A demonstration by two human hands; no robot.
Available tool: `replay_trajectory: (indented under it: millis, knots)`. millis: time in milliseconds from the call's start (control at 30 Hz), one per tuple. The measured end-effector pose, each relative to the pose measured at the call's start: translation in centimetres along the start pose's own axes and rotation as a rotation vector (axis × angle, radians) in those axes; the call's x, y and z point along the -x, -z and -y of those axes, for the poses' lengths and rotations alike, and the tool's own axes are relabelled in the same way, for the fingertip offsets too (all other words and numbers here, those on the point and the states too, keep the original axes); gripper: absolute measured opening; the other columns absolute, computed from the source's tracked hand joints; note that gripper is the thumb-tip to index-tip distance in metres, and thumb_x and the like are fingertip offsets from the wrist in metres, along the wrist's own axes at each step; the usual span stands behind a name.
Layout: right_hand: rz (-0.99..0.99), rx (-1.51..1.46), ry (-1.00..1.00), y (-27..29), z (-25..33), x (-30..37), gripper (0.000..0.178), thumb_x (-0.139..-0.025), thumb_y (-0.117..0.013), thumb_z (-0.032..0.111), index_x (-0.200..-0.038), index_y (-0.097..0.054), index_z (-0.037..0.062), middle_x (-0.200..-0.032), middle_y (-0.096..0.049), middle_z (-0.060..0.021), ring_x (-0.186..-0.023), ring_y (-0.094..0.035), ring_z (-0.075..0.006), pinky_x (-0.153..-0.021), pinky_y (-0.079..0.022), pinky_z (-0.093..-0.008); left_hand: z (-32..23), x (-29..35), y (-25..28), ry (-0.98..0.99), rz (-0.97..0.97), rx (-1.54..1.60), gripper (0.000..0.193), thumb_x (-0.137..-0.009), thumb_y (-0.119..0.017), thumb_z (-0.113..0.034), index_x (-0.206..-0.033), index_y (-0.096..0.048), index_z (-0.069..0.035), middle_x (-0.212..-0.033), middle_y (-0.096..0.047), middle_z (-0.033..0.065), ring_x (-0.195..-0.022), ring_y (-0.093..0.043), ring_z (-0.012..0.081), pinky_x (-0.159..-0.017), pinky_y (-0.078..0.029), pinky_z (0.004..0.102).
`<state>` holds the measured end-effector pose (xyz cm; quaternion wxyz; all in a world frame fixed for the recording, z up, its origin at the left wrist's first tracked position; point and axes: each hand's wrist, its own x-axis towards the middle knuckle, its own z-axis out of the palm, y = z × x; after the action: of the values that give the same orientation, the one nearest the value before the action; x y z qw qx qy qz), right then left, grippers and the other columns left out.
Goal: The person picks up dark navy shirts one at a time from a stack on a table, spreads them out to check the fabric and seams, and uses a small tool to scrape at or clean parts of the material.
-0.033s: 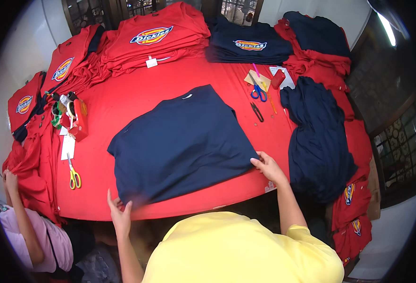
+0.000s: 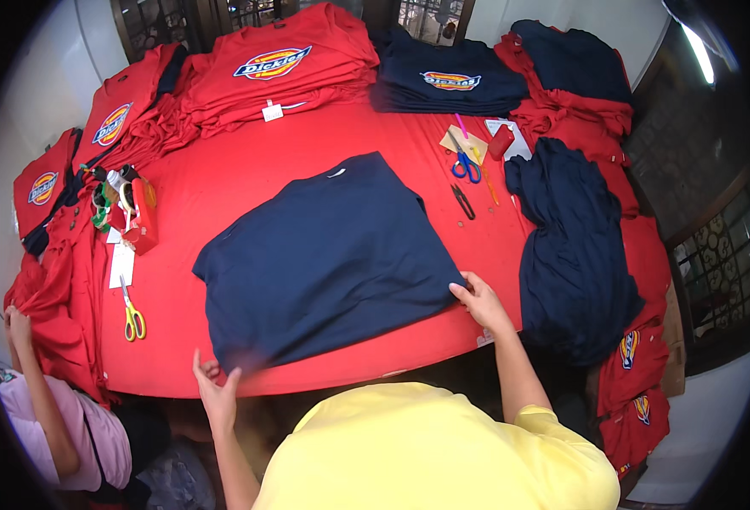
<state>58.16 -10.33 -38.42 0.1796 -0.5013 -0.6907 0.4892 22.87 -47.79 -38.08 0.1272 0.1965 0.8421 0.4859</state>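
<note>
A navy T-shirt lies folded on the red cloth-covered table in front of me, its neck label at the far edge. My right hand pinches the shirt's near right corner between thumb and fingers. By the near left corner, at the table's edge, is my left hand. Its thumb and index finger are spread apart, the other fingers loosely bent, and nothing shows between them. A few wrinkles run across the shirt's near half.
Stacks of red shirts and navy shirts line the far side. Rumpled navy garments lie at right. Blue scissors, thread snips, yellow scissors and a red supply box sit around. Another person's arm is at left.
The fingers of my left hand have shifted very slightly. The shirt and my right hand stay almost where they were.
</note>
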Motion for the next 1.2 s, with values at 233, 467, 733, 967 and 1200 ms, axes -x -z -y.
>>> replay_trajectory:
  millis: [233, 467, 733, 967, 1200]
  knots:
    - [-0.085, 0.313, 0.247, -2.8, 2.4, -4.0, 0.043, -0.092, -0.061, 0.04, -0.111, -0.063, 0.0015, -0.105, -0.064, -0.0206, -0.099, -0.059, -0.038, -0.091, -0.045, -0.0426, -0.7, -3.4, -1.7, -0.079, 0.178, 0.191, 0.041, -0.095, -0.062, -0.025, -0.12, -0.057, 0.007, -0.114, -0.061, 0.0118, -0.105, -0.057, 0.0209, -0.093, -0.043, 0.0327]
    - [0.355, -0.991, 0.526, 10.7, 8.8, 1.6, 0.03, -0.078, -0.074, 0.001, -0.107, -0.065, 0.0, -0.094, -0.063, -0.0014, -0.088, -0.056, -0.0086, -0.082, -0.044, -0.0266, -13.6, -2.6, 6.3, -0.109, -0.087, 0.398, 0.044, -0.098, -0.058, -0.033, -0.129, -0.053, -0.002, -0.104, -0.063, 0.0054, -0.074, -0.056, 0.0099, -0.052, -0.044, 0.0212]
    - [0.472, -0.45, 0.445, 29.8, 12.7, -3.4, 0.017, -0.092, -0.064, 0.011, -0.104, -0.057, 0.0001, -0.068, -0.054, 0.0008, -0.05, -0.044, -0.0032, -0.045, -0.032, -0.0207, -31.0, -10.7, 2.6, -0.838, -0.033, 0.167, 0.043, -0.099, -0.057, -0.017, -0.137, -0.046, -0.001, -0.121, -0.056, 0.0082, -0.094, -0.059, 0.0079, -0.081, -0.047, 0.0251]
    - [0.261, -0.829, 0.825, 45.6, 22.9, -25.6, 0.009, -0.098, -0.056, 0.012, -0.099, -0.055, 0.0039, -0.09, -0.062, -0.0107, -0.08, -0.067, -0.0299, -0.078, -0.057, -0.0466, -53.1, -21.7, -9.9, -1.026, -0.192, 0.375, 0.036, -0.102, -0.047, -0.016, -0.134, -0.054, -0.002, -0.13, -0.054, 0.0105, -0.117, -0.054, 0.0158, -0.102, -0.041, 0.0304]
    - [-0.816, -0.677, 0.771, 73.9, 26.4, -34.5, 0.035, -0.098, -0.05, 0.004, -0.129, -0.047, -0.0138, -0.128, -0.054, -0.0197, -0.106, -0.062, -0.0361, -0.089, -0.058, -0.0411, -67.2, -8.6, -42.1, -0.672, 0.457, 0.526, 0.064, -0.097, -0.054, -0.044, -0.142, -0.043, 0.0, -0.139, -0.05, 0.022, -0.113, -0.061, 0.0244, -0.099, -0.047, 0.0354]
